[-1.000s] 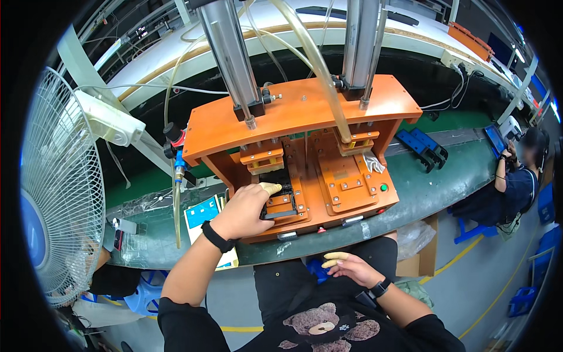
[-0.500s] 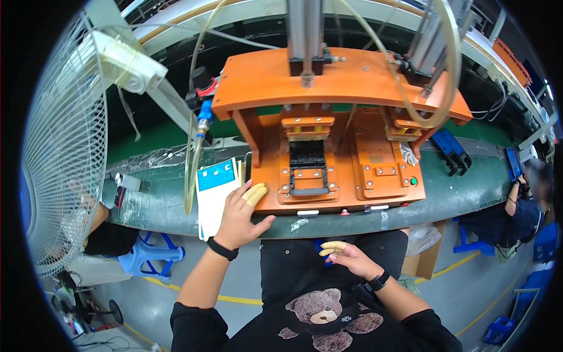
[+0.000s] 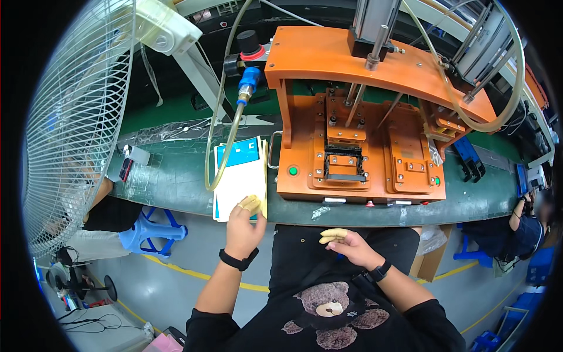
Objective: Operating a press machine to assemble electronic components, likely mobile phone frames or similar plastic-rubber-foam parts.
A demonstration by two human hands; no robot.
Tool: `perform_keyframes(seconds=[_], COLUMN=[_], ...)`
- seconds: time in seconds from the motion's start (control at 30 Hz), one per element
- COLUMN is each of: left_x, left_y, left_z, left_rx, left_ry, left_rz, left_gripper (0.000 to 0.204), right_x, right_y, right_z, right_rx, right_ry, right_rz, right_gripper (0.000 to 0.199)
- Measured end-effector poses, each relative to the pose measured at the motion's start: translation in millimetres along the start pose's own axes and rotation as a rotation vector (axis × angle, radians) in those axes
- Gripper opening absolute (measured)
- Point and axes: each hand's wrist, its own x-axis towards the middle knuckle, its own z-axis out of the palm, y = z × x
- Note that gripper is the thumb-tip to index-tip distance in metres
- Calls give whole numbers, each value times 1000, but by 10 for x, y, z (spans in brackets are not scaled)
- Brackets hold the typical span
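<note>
My left hand [image 3: 245, 227], yellow cots on some fingers, is at the near edge of a stack of papers [image 3: 237, 182] with a blue-printed top. Its fingers are loosely bent, thumb apart, with nothing visible in them. Over my lap, my right hand [image 3: 352, 247] has cotted fingers brought together over the thumb; a speck of blue shows beneath, too small to name. An orange two-station press [image 3: 381, 58] stands ahead. Its left pressing block [image 3: 346, 130] is down at the back of a black frame-shaped part [image 3: 345, 176] in the fixture. A green button [image 3: 293, 171] shows left of it.
A clear hose [image 3: 230, 152] loops beside the papers from a blue air fitting [image 3: 248, 79]. A fan cage [image 3: 82, 117] fills the left side. Blue-black parts [image 3: 463, 158] lie right of the press. Another person [image 3: 531, 214] sits far right. Blue stools [image 3: 153, 232] stand below.
My left hand has left the press's front left corner, uncovering the green button, and moved back to the papers. The left pressing block has come down. My view has shifted left.
</note>
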Motion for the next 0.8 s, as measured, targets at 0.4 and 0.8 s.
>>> perform_keyframes(seconds=[0.4, 0.8], left_x=[-60, -50], left_y=[-89, -441], left_z=[-126, -227], left_rx=[-198, -607], left_ry=[241, -33], left_rz=[-136, -497], left_gripper=[20, 33], right_x=[676, 1124], right_y=[-213, -471], right_z=[783, 1159], right_rx=[8, -787], right_ry=[-272, -63], right_rz=[-81, -542], right_gripper=[34, 65])
